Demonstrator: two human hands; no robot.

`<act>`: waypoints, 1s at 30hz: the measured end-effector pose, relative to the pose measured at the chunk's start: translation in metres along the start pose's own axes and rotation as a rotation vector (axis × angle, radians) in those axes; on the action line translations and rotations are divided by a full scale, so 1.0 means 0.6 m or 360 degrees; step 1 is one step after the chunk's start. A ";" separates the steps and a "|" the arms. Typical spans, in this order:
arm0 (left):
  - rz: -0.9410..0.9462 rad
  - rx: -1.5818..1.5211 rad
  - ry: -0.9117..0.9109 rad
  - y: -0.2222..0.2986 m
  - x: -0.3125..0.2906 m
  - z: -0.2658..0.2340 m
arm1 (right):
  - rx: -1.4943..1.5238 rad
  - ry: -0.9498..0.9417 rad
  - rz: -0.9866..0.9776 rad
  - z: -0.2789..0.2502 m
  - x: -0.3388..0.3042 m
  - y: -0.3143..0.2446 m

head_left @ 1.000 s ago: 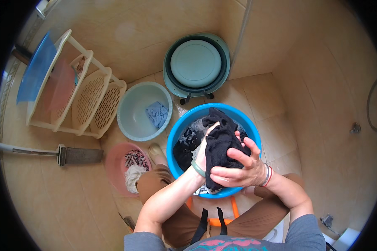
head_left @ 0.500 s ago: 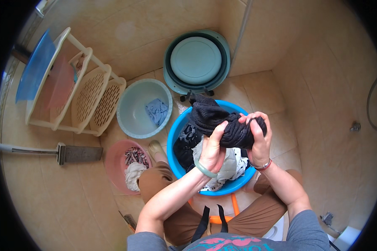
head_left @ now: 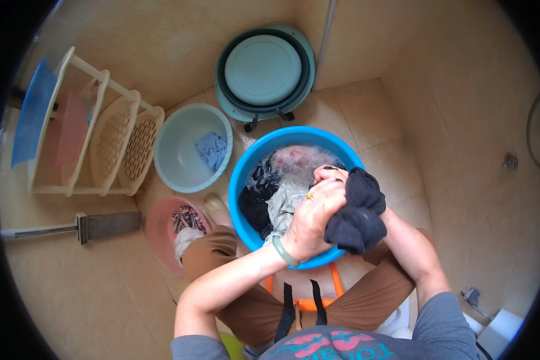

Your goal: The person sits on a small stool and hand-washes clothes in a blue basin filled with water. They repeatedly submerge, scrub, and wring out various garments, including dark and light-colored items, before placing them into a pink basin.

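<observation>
I report both hands closed on one black knit garment [head_left: 355,227]. My left hand [head_left: 315,217] is clenched on its near side. My right hand [head_left: 331,174] is mostly hidden behind the cloth; its visible fingers are curled in, and I judge them gripping too. The garment bulges out to the right of my left hand, raised over the near right rim of the blue basin [head_left: 318,136].

Below and left of my hands lie a white cloth [head_left: 284,203] and dark clothes [head_left: 254,207]; beyond them, something pinkish [head_left: 292,157] sits in suds.

Risks, in my judgement: wet, soapy cloth could slip from my grip if twisted hard. Because the bundle overhangs the rim, water could run onto my brown trousers [head_left: 366,300]. The bangle [head_left: 285,252] on my left wrist could snag a loose fold.

Difference from half a second ago: the garment stretched leftward between my hands; now it is bunched to their right and nearer me. The pinkish item has come into sight.
</observation>
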State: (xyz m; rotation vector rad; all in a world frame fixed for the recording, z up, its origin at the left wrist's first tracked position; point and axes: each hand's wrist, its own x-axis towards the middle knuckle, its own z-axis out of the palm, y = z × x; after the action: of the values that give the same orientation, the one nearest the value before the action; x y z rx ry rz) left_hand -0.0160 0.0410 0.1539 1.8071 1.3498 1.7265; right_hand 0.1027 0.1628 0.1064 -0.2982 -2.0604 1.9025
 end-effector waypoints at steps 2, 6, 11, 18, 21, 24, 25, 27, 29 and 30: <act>0.0091 0.0023 -0.0231 -0.005 -0.013 0.001 | -0.0260 -0.0169 0.0135 -0.003 0.018 -0.007; 0.0395 0.0168 -0.0387 0.000 -0.031 0.008 | 0.0610 -0.0138 0.0891 0.015 0.040 -0.031; 0.0629 0.0403 -0.0535 -0.007 -0.064 0.018 | 0.0624 -0.0254 0.0957 0.031 0.042 -0.038; 0.0750 0.0586 -0.0664 -0.042 -0.107 0.044 | 0.0238 -0.0274 0.0891 0.045 0.045 -0.022; 0.0793 0.0610 -0.0710 -0.050 -0.112 0.048 | 0.0095 -0.0232 0.0892 0.050 0.041 -0.012; 0.0788 0.0594 -0.0782 -0.058 -0.115 0.052 | -0.0089 -0.0208 0.0903 0.056 0.040 -0.007; 0.0779 0.0596 -0.0792 -0.062 -0.118 0.054 | -0.0163 -0.0208 0.0913 0.056 0.042 -0.006; 0.0766 0.0599 -0.0810 -0.072 -0.126 0.061 | -0.0273 -0.0184 0.0929 0.059 0.043 -0.002; 0.0745 0.0606 -0.0877 -0.085 -0.140 0.067 | -0.0344 -0.0138 0.0941 0.063 0.041 0.017; 0.0720 0.0588 -0.0928 -0.092 -0.143 0.066 | -0.0275 -0.0090 0.0963 0.064 0.041 0.030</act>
State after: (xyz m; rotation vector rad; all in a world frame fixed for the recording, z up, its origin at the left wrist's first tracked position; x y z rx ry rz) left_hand 0.0109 0.0177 0.0504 2.7102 1.1049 0.9921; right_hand 0.0647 0.1379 0.0886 -1.0196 -2.3615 2.0542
